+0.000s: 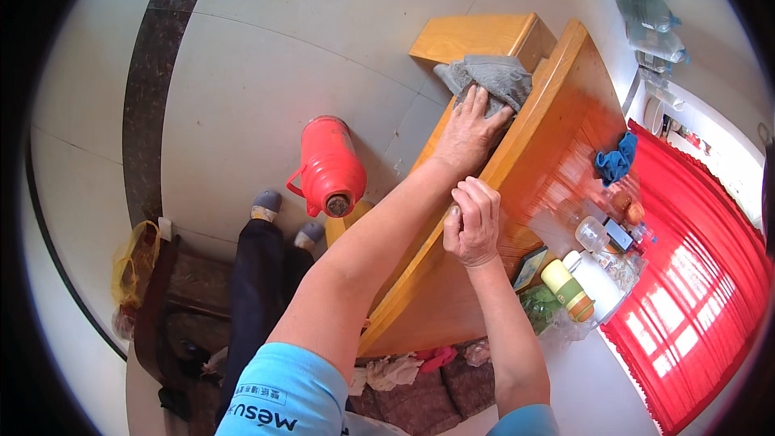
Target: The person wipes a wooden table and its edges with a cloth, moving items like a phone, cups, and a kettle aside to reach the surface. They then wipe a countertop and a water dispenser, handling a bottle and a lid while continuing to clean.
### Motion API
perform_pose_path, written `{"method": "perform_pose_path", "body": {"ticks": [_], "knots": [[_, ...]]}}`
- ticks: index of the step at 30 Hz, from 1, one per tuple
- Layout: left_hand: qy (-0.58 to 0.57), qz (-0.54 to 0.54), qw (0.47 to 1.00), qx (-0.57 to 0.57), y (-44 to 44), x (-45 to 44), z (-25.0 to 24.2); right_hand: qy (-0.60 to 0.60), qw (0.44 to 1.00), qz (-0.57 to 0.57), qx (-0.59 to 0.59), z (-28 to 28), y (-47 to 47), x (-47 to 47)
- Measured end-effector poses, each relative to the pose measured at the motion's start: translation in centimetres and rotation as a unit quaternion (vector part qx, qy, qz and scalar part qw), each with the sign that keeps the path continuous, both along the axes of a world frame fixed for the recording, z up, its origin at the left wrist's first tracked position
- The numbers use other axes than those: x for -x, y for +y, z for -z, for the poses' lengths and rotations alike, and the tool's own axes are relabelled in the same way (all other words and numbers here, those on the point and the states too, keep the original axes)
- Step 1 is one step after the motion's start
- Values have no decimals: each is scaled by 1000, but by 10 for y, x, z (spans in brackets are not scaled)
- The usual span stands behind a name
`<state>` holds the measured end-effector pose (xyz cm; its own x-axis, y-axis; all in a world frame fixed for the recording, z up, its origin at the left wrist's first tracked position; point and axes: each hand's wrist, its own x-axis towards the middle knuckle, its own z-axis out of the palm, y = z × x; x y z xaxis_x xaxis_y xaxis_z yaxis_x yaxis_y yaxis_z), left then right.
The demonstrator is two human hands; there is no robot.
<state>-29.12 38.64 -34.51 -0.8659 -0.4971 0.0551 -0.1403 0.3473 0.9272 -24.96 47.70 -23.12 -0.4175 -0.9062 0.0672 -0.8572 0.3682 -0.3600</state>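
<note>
My left hand (pixel 475 127) reaches under the overhanging edge of a wooden table (pixel 545 127), its fingers spread over a bunched grey cloth (pixel 499 75). Part of that cloth hangs against the table's lower wooden section (pixel 472 36). Nearer to me, my right hand (pixel 475 221) is loosely closed at the tabletop's edge, and nothing shows inside it. On the tiled floor to the left is a red vacuum flask (pixel 330 160) with a cork-like stopper and a side handle. The left palm and the surface beneath the cloth are hidden.
On the tabletop are a blue cloth (pixel 617 160), a clear jar (pixel 591 234), a phone (pixel 619 235) and a yellow-green bottle (pixel 567 290). Large water bottles (pixel 648 9) line the far right wall near a red curtain (pixel 684 290). A yellow bag (pixel 134 266) hangs by a dark seat.
</note>
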Motion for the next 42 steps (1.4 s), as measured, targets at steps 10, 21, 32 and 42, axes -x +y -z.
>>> {"method": "perform_pose_path", "body": {"ticks": [10,21,32,42], "knots": [[-44,104,991,77,9,-29,5,-23,1000,-4,1,2,8,2],[-26,98,988,118,-81,192,6,-57,998,-3,-22,-8,2,5],[12,107,989,-106,-101,191,0,45,877,476,52,-6,-58,188],[-85,190,923,-323,-105,50,-88,102,858,501,49,10,-61,192]]}}
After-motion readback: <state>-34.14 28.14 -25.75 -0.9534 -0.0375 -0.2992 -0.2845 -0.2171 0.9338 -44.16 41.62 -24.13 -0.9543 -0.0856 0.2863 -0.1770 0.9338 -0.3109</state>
